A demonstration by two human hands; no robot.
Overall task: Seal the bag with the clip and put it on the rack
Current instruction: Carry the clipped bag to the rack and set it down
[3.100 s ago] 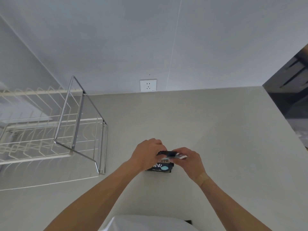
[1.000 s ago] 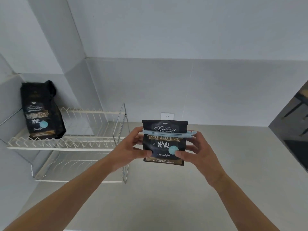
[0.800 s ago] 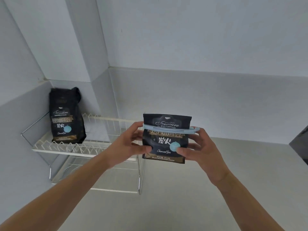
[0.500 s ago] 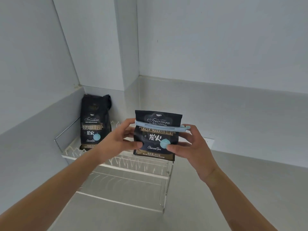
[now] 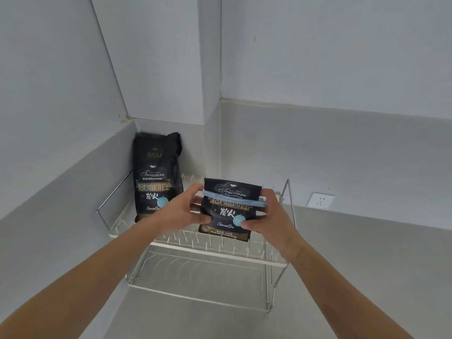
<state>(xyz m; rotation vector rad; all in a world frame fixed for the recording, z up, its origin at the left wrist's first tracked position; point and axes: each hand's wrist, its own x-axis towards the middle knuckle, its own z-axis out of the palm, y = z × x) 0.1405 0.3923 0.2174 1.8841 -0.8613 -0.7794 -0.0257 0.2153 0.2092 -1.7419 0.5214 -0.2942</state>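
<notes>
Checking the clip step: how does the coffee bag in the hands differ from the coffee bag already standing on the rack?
The held bag has a light blue clip across its top; the standing bag shows none. The held bag looks shorter, the standing bag taller. Left hand and right hand grip the held bag over the rack; the standing bag rests on its upper tier. Both carry the same black label.

- Second coffee bag (image 5: 157, 177): black, taller, standing upright in the back left corner; top crumpled, no clip visible on it. Label reads "Treasure Blue Mountain".
- Wall socket (image 5: 320, 200): white, set low on the rear wall, just above the worktop edge, at right.
- Worktop (image 5: 367, 260): pale grey, plain.
- Walls (image 5: 330, 57): grey-white, with a boxed column (image 5: 210, 69) in the corner.
</notes>
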